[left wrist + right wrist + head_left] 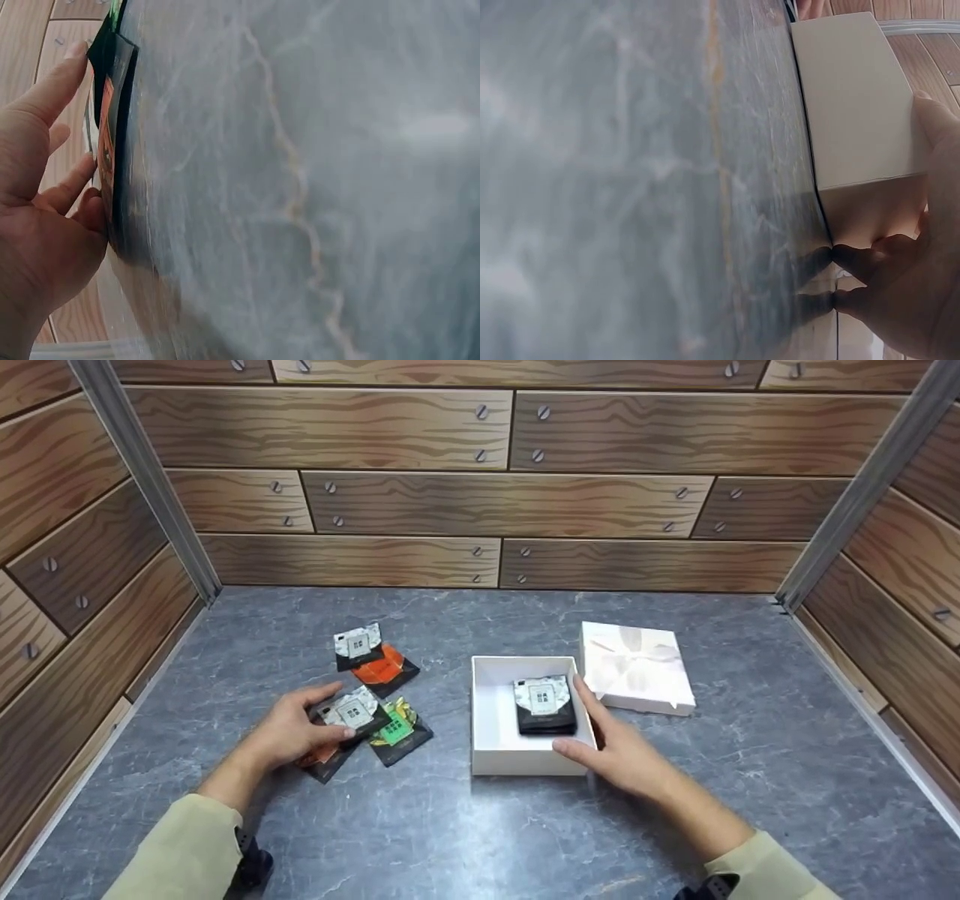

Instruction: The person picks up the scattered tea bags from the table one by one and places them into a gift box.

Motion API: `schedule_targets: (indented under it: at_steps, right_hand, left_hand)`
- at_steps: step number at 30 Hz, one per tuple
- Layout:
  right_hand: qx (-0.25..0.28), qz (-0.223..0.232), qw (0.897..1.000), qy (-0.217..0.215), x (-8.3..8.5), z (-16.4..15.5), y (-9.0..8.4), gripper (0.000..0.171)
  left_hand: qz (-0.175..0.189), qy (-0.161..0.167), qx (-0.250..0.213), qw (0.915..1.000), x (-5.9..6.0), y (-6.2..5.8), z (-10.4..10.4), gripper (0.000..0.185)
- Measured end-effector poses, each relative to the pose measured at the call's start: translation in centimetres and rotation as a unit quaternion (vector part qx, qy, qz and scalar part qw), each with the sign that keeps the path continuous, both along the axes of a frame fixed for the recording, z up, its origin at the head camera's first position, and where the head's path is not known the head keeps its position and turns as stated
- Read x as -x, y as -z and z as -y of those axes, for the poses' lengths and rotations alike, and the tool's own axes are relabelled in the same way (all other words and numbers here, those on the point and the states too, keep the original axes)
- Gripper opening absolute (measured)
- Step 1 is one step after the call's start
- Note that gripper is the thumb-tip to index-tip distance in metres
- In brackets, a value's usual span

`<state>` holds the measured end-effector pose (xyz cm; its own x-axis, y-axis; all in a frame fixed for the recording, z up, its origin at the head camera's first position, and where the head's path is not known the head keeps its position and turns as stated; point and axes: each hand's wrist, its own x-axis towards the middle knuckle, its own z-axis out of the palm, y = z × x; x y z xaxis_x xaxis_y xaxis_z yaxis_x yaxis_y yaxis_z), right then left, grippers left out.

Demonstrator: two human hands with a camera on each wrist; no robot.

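Observation:
My left hand (289, 727) pinches a white-and-black sachet (354, 709) between thumb and fingers. It lies over a sachet with an orange print (324, 761) and overlaps a green-printed sachet (399, 729). In the left wrist view, the thumb tip meets a dark sachet edge, with an orange-printed sachet (107, 142) beside the fingers. My right hand (619, 750) grips an open white box (525, 763) at its right side, thumb at the front right rim and fingers along the outer wall. Inside the box, toward the right, sits a stack of white-and-black sachets (543, 701).
Behind the left hand, another white-and-black sachet (358, 646) overlaps an orange-and-black sachet (386, 666). A white lid (637, 667) with a ribbon bow lies right behind the box. Wood-patterned walls (420, 502) enclose the grey marbled table (420, 832) at back and sides.

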<state>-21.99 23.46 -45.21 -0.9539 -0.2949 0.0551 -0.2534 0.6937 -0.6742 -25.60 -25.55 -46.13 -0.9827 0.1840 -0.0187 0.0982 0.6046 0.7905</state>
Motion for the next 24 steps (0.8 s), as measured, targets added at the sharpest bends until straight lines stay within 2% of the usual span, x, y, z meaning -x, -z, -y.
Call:
schedule_targets:
  at_steps: [12,24]
  right_hand:
    - [0.001,0.004,1.000,0.000,-0.08,0.01,0.00,0.100]
    - [0.011,0.005,1.000,0.002,-0.26,0.09,-0.04,0.101]
  left_hand:
    - [-0.020,0.006,0.029,0.9993,0.15,0.15,-0.06,0.081]
    - [-0.046,0.017,0.020,0.9986,0.25,0.40,0.01,0.071]
